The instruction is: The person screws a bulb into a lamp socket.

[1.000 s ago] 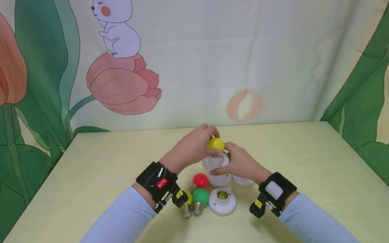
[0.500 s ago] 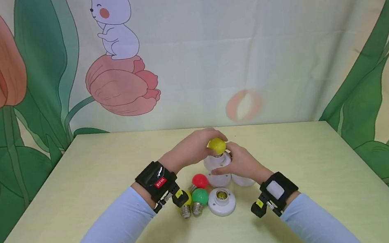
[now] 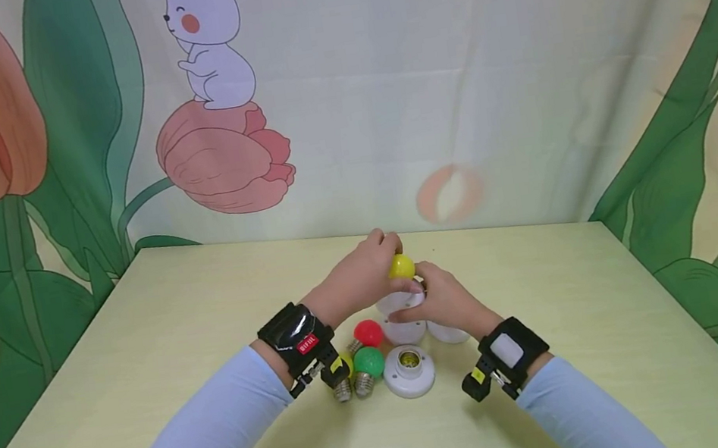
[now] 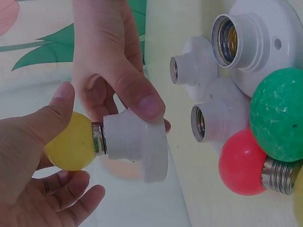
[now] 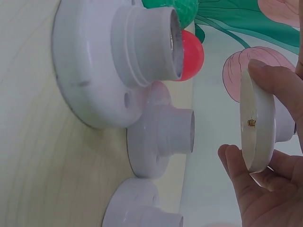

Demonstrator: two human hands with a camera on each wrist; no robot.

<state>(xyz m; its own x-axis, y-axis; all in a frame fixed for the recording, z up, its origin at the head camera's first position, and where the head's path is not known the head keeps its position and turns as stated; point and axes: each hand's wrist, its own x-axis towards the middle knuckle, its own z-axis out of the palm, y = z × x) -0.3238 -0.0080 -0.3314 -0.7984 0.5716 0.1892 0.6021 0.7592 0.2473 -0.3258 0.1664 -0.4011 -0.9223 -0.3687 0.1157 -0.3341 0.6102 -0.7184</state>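
In the head view, my left hand [image 3: 363,277] pinches a yellow light bulb [image 3: 401,267], thumb on one side and fingers on the other. The bulb's metal screw base sits partly in the mouth of a white lamp socket [image 4: 151,146], with some thread showing in the left wrist view. My right hand [image 3: 445,300] grips that socket by its round base, thumb on one face and fingers around the other side. In the right wrist view the socket's flat underside [image 5: 251,123] faces the camera. Both are held up above the table.
Below the hands, three more white sockets stand on the table [image 3: 217,290]: a near one [image 3: 411,381], a middle one [image 3: 404,332] and a right one [image 3: 449,333]. Left of them lie a red bulb [image 3: 368,333], a green bulb [image 3: 369,362] and another yellow bulb [image 3: 349,364]. A printed curtain [image 3: 520,94] hangs behind.
My left hand has turned about the yellow bulb, rolling over it and then back, its wrist now slightly further right. My right hand stays nearly still with the socket.
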